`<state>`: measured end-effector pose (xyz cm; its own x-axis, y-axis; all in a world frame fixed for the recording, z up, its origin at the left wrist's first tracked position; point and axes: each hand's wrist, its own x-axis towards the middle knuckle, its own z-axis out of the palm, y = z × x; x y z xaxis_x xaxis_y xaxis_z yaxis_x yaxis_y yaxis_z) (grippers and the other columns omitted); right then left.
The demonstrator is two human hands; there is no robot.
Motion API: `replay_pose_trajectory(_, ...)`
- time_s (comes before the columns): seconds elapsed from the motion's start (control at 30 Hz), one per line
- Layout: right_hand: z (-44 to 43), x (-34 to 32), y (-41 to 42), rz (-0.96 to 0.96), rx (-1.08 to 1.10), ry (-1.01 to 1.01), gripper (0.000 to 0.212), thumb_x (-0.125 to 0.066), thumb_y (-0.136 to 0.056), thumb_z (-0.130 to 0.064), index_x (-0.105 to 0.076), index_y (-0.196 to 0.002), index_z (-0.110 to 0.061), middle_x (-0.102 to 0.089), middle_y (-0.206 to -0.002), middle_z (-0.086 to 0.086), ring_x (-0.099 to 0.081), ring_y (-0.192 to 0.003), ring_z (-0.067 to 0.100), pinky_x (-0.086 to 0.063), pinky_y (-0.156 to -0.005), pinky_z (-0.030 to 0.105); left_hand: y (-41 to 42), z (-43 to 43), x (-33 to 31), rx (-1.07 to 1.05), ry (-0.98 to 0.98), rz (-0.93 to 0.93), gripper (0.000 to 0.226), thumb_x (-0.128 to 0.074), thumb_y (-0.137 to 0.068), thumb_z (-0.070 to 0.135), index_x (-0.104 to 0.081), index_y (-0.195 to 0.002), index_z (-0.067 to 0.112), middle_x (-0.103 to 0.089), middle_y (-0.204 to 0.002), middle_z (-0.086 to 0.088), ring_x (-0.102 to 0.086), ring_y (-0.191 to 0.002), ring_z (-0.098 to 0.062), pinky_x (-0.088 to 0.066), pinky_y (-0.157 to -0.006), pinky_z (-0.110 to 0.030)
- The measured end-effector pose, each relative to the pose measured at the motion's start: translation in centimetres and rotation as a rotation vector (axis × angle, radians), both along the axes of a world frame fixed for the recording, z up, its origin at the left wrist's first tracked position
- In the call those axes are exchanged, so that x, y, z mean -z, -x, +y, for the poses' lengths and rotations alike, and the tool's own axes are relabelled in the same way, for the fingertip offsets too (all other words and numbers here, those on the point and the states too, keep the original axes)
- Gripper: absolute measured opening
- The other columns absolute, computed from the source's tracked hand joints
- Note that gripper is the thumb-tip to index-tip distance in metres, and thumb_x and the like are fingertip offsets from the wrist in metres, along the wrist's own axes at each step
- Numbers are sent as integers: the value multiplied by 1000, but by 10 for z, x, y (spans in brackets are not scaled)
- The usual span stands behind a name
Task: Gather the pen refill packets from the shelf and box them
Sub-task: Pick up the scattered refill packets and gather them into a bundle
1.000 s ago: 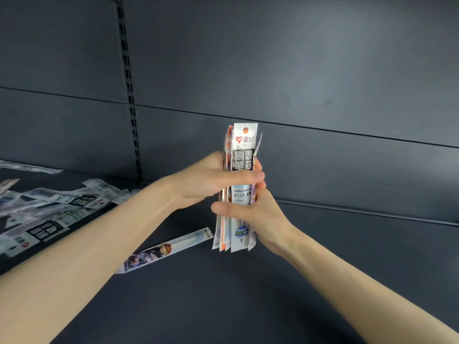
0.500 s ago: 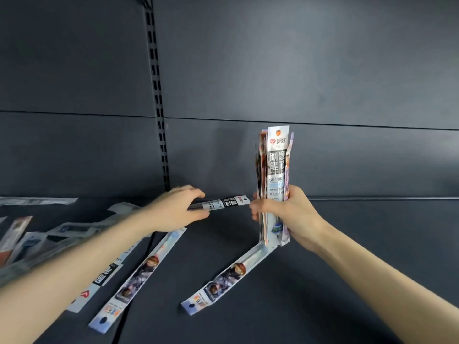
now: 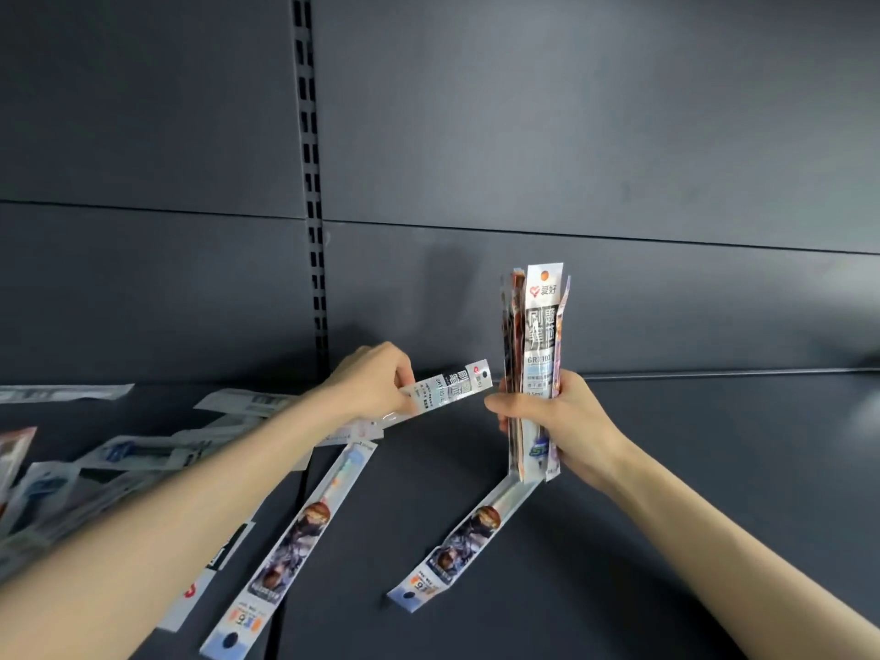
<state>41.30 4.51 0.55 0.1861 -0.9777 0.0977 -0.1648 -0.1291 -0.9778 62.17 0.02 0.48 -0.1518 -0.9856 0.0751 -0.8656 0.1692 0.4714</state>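
Head view: dark grey back panel (image 3: pixel 571 135) filling upper frame, split by slotted upright (image 3: pixel 312 183) left of centre and by horizontal seams. Dark shelf deck (image 3: pixel 714 469) below, meeting panel along thin raised rear edge; right half of deck bare and open, left half cluttered. Seam between two deck sections running forward from under upright. Loose heap of refill packets (image 3: pixel 124 459) spread flat at far left, partly blurred, some hidden behind left forearm; one pale packet (image 3: pixel 62 393) lying apart against rear edge. Two long illustrated packets flat on deck: left illustrated packet (image 3: pixel 290 550) lying across deck seam, near end toward frame bottom; right illustrated packet (image 3: pixel 466 535) angled up to right, upper end touching bottom of held bundle. Clear deck between these two and to right of second. Right hand (image 3: pixel 557 421) closed around upright bundle of packets (image 3: pixel 538 354), thumb across front, fingers behind; bundle bottom resting at or just above deck, contact not discernible; top edges uneven, front packet white with red heart logo. Left hand (image 3: pixel 376 378) pinching single grey-and-white packet (image 3: pixel 447 390) at its near end between thumb and fingers, packet raised off deck, tilted up to right, free end just beside bundle and right thumb, not touching. Box not in frame.
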Motion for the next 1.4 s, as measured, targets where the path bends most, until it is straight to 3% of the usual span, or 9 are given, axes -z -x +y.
replay_pose_trajectory(0.27, -2, -2, 11, -96, 33, 39, 14, -77, -68, -10, -64, -74, -8, -63, -63, 0, -60, -61, 16, -50, -61, 27, 32, 30, -20, -1, 57, 770, 18, -81, -71, 12, -66, -80, 7, -70, -66, 3, -63, -56, -4, -47, -54, -13)
replay_pose_trajectory(0.47, 14, -13, 17, -203, -123, 75, 30, -63, -81, 7, -69, -106, -8, -75, -102, 5, -72, -93, 21, -57, -80, 31, 55, 65, -27, 4, 48, 897, 11, -78, -75, 18, -72, -83, 13, -76, -78, 2, -68, -69, -7, -53, -62, -19)
replay_pose_trajectory(0.6, 29, -10, 35, -202, -174, 57, 30, -62, -80, 10, -70, -101, -9, -76, -99, 7, -72, -92, 24, -58, -81, 35, 76, 91, -24, -13, 54, 946, 3, -73, -81, 20, -75, -82, 18, -76, -81, -1, -70, -72, -12, -57, -64, -23)
replay_pose_trajectory(0.77, 43, -3, 60, -145, -173, 45, 26, -68, -76, 7, -72, -92, -13, -76, -88, 2, -72, -84, 20, -56, -79, 37, 111, 122, -17, -85, 89, 820, 18, -60, -90, 34, -67, -74, 33, -65, -76, 9, -56, -66, -2, -46, -67, -18)
replay_pose_trajectory(0.87, 49, 3, 73, -147, -162, 14, 21, -71, -76, 1, -69, -94, -11, -74, -86, 1, -70, -83, 20, -56, -79, 36, 111, 140, -3, -158, 16, 737, 20, -51, -93, 41, -68, -94, 29, -64, -92, 2, -57, -79, -8, -45, -73, -25)
replay_pose_trajectory(1.07, 56, 8, 77, -131, -148, -56, 16, -77, -75, -11, -65, -85, -13, -67, -67, -2, -65, -67, 16, -53, -71, 34, 91, 164, 26, -282, -26, -101, 42, -60, -86, 46, -59, -121, 23, -49, -121, 4, -46, -118, -18, -36, -101, -37)
replay_pose_trajectory(1.2, 58, 8, 80, -71, -118, -18, 12, -74, -76, -11, -63, -73, -13, -65, -68, 3, -61, -64, 18, -49, -67, 32, 88, 166, 21, -237, 24, 2, 12, -64, -87, 35, -65, -93, 25, -56, -102, 3, -54, -98, -16, -43, -87, -31)
replay_pose_trajectory(1.3, 59, 6, 83, -59, -191, 43, 11, -69, -79, -4, -72, -87, -12, -75, -88, -2, -69, -82, 13, -53, -75, 21, 87, 167, 9, -137, 12, 108, 7, -70, -82, 25, -65, -80, 21, -66, -79, 7, -58, -71, -9, -43, -63, -21)
replay_pose_trajectory(1.4, 62, 2, 81, 30, -276, 63, 21, -70, -78, -2, -75, -92, -17, -76, -99, -4, -70, -93, 9, -55, -83, 20, 90, 166, -13, -35, 80, 126, 6, -75, -77, 24, -69, -77, 24, -71, -74, 6, -61, -64, -7, -49, -62, -26)
